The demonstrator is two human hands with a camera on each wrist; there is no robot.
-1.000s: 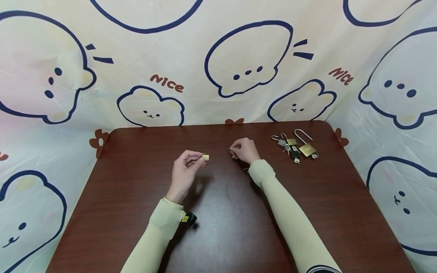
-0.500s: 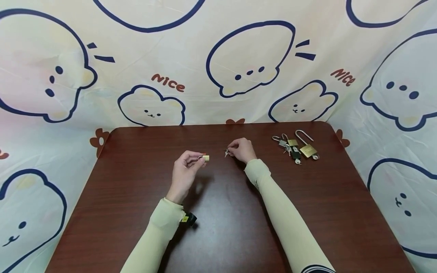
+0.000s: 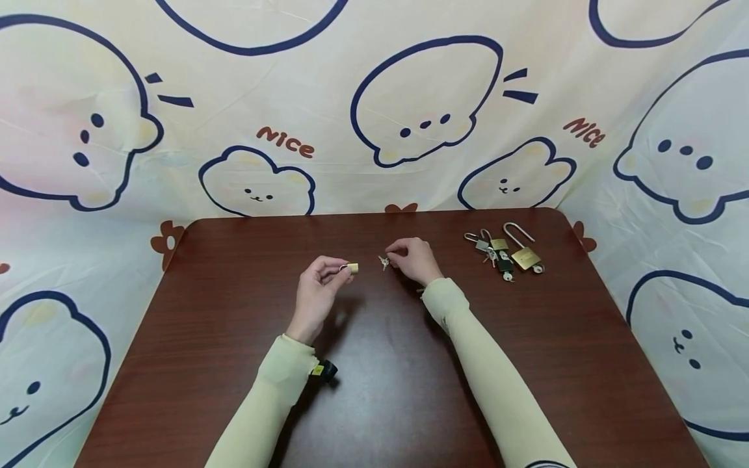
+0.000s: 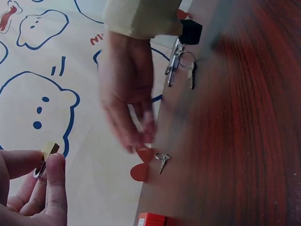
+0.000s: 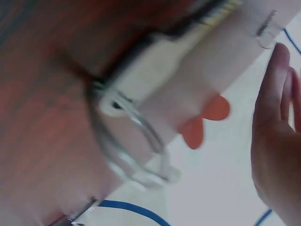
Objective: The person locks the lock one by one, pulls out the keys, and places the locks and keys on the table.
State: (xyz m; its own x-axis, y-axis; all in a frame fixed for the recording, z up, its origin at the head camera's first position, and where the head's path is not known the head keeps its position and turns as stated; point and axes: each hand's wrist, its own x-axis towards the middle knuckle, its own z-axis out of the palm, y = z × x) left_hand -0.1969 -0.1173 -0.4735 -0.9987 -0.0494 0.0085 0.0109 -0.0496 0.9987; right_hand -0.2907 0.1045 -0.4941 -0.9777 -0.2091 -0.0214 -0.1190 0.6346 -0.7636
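Observation:
My left hand (image 3: 316,296) pinches a small brass padlock (image 3: 354,268) between thumb and fingers above the table. In the left wrist view the padlock (image 4: 50,149) shows at the fingertips, its shackle lower down. To the right, my right hand (image 3: 417,259) is low over the far part of the table. Just off its fingertips lies a small ring of keys (image 3: 383,262). In the right wrist view the fingers extend fairly straight, with the key ring (image 5: 267,40) beyond their tips.
Several padlocks sit at the back right, including a large brass padlock (image 3: 526,258) and a black padlock (image 3: 505,262), with keys. A larger key on a ring (image 5: 146,70) blurs close to the right wrist camera. A red object (image 4: 151,219) edges into the left wrist view.
The keys at my right fingertips have moved slightly left and now show clear of the fingers. My right hand has shifted a little left overall. The left hand keeps its hold on the padlock.

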